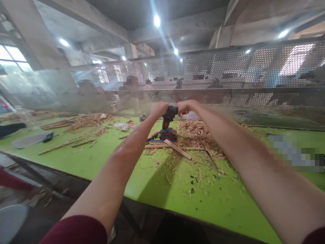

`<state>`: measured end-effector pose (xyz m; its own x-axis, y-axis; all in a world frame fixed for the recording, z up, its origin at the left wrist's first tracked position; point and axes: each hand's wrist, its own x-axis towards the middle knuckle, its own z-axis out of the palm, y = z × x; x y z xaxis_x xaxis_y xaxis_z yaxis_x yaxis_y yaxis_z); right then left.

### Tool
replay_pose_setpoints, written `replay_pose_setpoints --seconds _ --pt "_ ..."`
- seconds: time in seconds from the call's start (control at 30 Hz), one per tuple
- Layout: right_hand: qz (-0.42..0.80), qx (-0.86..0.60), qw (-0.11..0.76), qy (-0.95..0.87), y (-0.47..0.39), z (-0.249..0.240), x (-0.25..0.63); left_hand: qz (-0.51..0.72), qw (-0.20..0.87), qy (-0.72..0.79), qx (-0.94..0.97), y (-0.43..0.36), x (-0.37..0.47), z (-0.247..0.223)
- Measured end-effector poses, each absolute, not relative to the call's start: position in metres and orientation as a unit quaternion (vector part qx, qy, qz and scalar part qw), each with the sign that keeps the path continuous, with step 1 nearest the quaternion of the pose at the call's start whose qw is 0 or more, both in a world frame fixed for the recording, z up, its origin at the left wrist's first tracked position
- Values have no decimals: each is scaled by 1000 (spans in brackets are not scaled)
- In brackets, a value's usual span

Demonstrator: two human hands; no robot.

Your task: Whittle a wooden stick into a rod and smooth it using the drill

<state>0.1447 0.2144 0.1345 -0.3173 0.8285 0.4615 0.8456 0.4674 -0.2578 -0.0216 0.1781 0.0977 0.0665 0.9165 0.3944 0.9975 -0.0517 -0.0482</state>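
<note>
A black cordless drill [167, 121] with a red-trimmed battery base stands upright at the middle of the green table, its chuck pointing right. My left hand [159, 108] is closed over the rear end of the drill's body. On the other side, my right hand [186, 107] has its fingers closed at the chuck end; whether a bit is in the chuck is hidden. Just in front of the battery lie a flat wooden strip [178, 149] and some thin sticks. Curled wood shavings [200, 133] are heaped beside the drill, under my right forearm.
A perforated metal screen [203, 81] runs along the table's back, with people blurred behind it. More shavings [87, 122], thin sticks [61, 146] and a clear plastic bag [125, 126] lie on the left. The green table's [228, 210] front edge crosses below my arms.
</note>
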Motion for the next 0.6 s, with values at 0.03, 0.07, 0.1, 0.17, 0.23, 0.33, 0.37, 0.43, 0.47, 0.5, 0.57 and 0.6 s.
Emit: replay_pose_setpoints --seconds 0.03,0.07,0.1,0.17,0.23,0.33,0.37,0.43,0.47,0.5,0.57,0.6 --pt "11 -527 227 -819 215 135 144 -131 157 -671 -713 179 -22 97" --pt "38 -536 175 -825 216 136 144 -133 157 -671 -712 180 -22 97" --pt "61 -542 129 -828 217 136 143 -134 157 -671 -712 180 -22 96" --pt "89 -548 65 -829 218 137 142 -137 156 -672 -711 181 -22 94" --pt "105 -551 26 -827 219 137 142 -140 155 -671 -711 181 -22 94" --pt "117 -558 4 -821 217 138 143 -141 151 -664 -719 183 -24 98" --pt "118 -562 6 -819 216 138 144 -141 150 -659 -723 184 -24 102" --pt "117 -569 19 -814 214 138 144 -146 145 -647 -734 188 -21 112" --pt "113 -571 31 -812 213 138 145 -150 142 -639 -741 190 -18 116" --pt "108 -572 45 -812 213 138 145 -156 137 -630 -748 192 -15 121" --pt "87 -566 83 -816 213 136 144 -166 124 -611 -764 195 -5 125" --pt "69 -558 110 -820 213 135 144 -168 115 -602 -772 197 -1 125"
